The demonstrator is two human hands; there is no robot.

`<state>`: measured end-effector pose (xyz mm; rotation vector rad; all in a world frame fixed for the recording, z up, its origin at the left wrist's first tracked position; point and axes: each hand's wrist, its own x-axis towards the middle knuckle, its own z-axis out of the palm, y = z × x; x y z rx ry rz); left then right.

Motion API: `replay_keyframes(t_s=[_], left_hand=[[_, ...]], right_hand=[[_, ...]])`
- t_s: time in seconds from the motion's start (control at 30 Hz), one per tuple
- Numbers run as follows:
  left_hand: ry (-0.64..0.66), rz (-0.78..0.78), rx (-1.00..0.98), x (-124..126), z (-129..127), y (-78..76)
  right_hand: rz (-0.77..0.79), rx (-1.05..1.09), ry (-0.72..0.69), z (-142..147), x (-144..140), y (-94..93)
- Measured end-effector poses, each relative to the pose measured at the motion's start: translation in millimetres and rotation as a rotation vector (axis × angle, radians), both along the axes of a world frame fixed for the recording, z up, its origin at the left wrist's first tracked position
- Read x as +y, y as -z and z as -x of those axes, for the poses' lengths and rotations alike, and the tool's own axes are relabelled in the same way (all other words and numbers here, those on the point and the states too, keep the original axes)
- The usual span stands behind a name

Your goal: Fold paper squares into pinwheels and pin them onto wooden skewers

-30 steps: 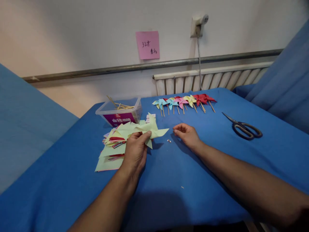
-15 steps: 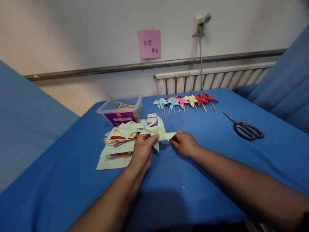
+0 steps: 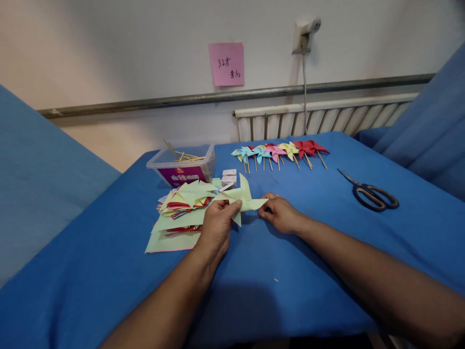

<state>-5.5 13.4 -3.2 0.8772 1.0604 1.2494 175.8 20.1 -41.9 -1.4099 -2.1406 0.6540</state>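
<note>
A pale green paper pinwheel (image 3: pixel 249 202) with folded blades is pinched at its centre by my left hand (image 3: pixel 218 225), thumb on top. Just right of it, my right hand (image 3: pixel 279 213) has its fingertips pressed together close to the right blade. Whatever those fingertips hold is too small to make out. Left of my left hand lies a pile of cut coloured paper (image 3: pixel 187 198), resting on pale green sheets (image 3: pixel 170 242). Two small white boxes (image 3: pixel 229 179) stand behind the pinwheel.
A clear plastic tub (image 3: pixel 181 169) with a purple label holds thin wooden sticks (image 3: pixel 185 156). Finished pinwheels on sticks (image 3: pixel 278 151) lie in a row at the back. Dark-handled scissors (image 3: pixel 370 194) rest at the right on the blue cloth (image 3: pixel 308 291). Blue curtains hang at both sides.
My right hand has drawn very slightly away from the blade, its fingertips still together. My left hand keeps its hold on the pinwheel. The whole view has shifted a little.
</note>
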Motion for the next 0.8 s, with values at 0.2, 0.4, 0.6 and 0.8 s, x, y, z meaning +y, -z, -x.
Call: replay_keyframes(t_s=[0.2, 0.4, 0.6, 0.8], left_hand=[[0.001, 0.019, 0.002, -2.0, -1.2, -1.7], [-0.001, 0.027, 0.019, -2.7, -1.6, -3.5], [0.003, 0.026, 0.014, -2.3, -1.9, -3.9], [0.014, 0.023, 0.02, -3.0, -1.9, -3.4]], right_hand=[[-0.033, -0.148, 0.009, -7.4, 0.3, -5.0], [-0.057, -0.239, 0.015, -9.6, -0.9, -8.6], [-0.068, -0.235, 0.04, -15.8, -2.3, -11.5], [-0.05, -0.172, 0.126, -5.8, -2.5, -9.5]])
